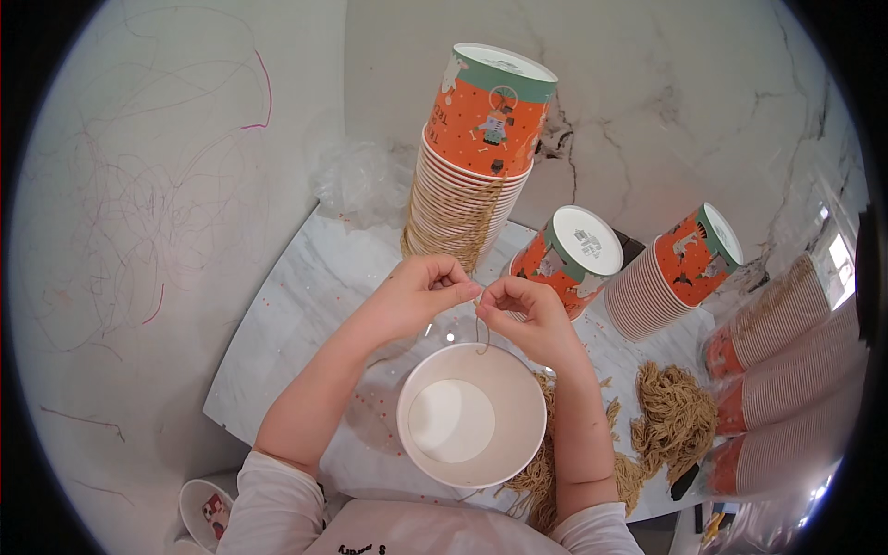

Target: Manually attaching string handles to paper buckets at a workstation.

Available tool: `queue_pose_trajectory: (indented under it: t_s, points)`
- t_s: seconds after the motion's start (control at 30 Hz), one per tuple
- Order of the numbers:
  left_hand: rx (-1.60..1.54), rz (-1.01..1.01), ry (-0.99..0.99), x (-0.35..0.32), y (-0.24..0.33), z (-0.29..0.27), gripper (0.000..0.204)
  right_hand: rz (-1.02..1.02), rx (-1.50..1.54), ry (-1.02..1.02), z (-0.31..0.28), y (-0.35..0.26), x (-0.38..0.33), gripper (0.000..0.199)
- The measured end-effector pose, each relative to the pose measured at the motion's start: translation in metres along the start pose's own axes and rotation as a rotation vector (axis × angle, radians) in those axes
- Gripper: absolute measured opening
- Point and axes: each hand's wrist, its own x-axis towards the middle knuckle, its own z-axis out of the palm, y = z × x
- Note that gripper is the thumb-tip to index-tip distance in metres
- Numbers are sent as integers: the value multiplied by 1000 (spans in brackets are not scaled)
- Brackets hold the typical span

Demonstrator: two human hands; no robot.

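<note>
Close together above the far rim of a white paper bucket, my left hand and my right hand meet at the fingertips. Both pinch a thin brown cord; its loose part curls down toward the bucket's rim. The exact grip on the cord is partly hidden by my fingers. The bucket stands upright, its mouth facing up, with nothing inside it. Just beyond my hands rises a tall stack of upside-down orange-and-green buckets, with brown cords draped down its side.
Two shorter bucket stacks stand to the right. Bundles of brown cord lie near my right forearm. Plastic-wrapped bucket stacks line the right edge. Crumpled clear plastic sits against the wall, and a container is at lower left.
</note>
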Motion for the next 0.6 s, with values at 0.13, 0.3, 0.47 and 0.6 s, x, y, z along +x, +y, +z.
queue_pose_trajectory:
  t_s: [0.13, 0.3, 0.47, 0.6]
  points:
    - [57, -2, 4, 1, -3, -2, 19, 44, -85, -51, -4, 2, 0, 13]
    - [100, 4, 29, 1, -5, 0, 18, 37, -92, -96, -7, 3, 0, 13]
    - [251, 79, 297, 3, -10, -6, 17, 77, -117, -195, -11, 7, 1, 12]
    - [276, 136, 347, 6, -13, -13, 18, 110, 21, -269, -14, 15, 3, 12]
